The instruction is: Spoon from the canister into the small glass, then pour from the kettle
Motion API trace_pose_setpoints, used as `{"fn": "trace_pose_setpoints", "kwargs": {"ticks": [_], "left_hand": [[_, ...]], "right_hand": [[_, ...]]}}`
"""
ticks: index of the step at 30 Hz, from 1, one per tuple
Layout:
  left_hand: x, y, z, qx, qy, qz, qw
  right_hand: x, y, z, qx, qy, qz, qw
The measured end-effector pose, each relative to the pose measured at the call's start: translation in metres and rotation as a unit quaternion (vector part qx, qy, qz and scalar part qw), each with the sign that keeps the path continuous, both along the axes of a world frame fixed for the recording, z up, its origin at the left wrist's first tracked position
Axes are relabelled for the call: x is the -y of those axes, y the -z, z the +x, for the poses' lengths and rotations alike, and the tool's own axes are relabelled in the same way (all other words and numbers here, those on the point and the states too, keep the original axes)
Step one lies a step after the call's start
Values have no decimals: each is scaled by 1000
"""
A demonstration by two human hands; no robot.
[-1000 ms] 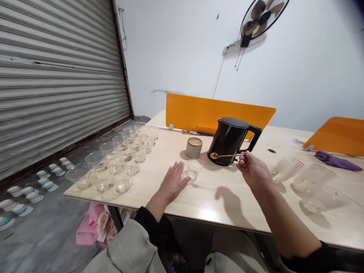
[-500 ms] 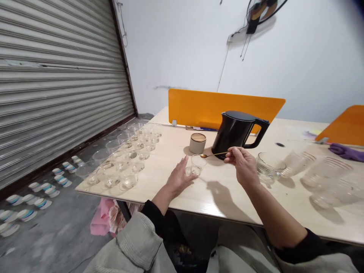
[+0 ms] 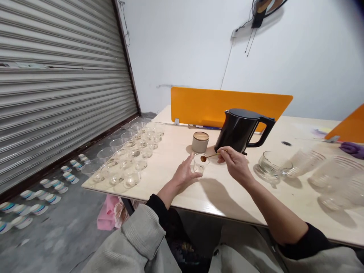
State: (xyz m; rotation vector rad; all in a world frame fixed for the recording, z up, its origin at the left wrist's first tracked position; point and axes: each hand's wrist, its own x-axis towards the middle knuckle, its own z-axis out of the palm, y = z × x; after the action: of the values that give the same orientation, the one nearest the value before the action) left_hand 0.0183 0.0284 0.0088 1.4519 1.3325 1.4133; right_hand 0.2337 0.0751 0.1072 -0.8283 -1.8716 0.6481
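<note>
Two hands meet over one small clear glass (image 3: 200,163) near the front middle of the table (image 3: 227,197). The fingers of the right hand (image 3: 235,165) pinch the thin handle of a gold spoon (image 3: 209,156), and its bowl hangs right at the rim of the glass, tilted slightly down. The left hand (image 3: 185,174) has its fingers curved loosely against the left side of the glass, steadying it rather than lifting it; the glass stands upright on the wood.

Just behind the glass sits a short grey jar (image 3: 200,141) with a wooden lid, and to the right of that a black kettle (image 3: 241,131), handle turned to the right. A cluster of empty glass bowls (image 3: 127,159) fills the left end of the table. A ribbed glass bowl (image 3: 270,163) stands to the right of the right hand, with blurred clear cups (image 3: 327,178) beyond it. An orange divider (image 3: 222,108) runs behind the kettle.
</note>
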Motion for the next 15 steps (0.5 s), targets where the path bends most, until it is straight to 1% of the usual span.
{"fn": "trace_pose_setpoints", "kwargs": {"ticks": [2,4,5,7,8,12,15], "left_hand": [[-3,-5,6,32,21,-6,999],[-4,-10,13,72,23,-18,997],[-5,-11,16,91,19,-24,995],[-5,-12,21,115,13,-29,993],[-5,-11,22,121,10,-27,992],[-4,-7,21,109,-17,-5,994],[-5,-4,20,119,-10,-3,993]], "right_hand": [[0,-5,-9,85,-22,31,996],[-1,-7,-20,148,-51,31,987],[-1,-8,-24,163,-63,22,984],[-3,-7,-32,166,-70,9,984],[-4,-6,-34,163,-65,15,984],[-5,-3,-34,179,-26,71,981],[0,-1,-33,184,-31,55,981]]}}
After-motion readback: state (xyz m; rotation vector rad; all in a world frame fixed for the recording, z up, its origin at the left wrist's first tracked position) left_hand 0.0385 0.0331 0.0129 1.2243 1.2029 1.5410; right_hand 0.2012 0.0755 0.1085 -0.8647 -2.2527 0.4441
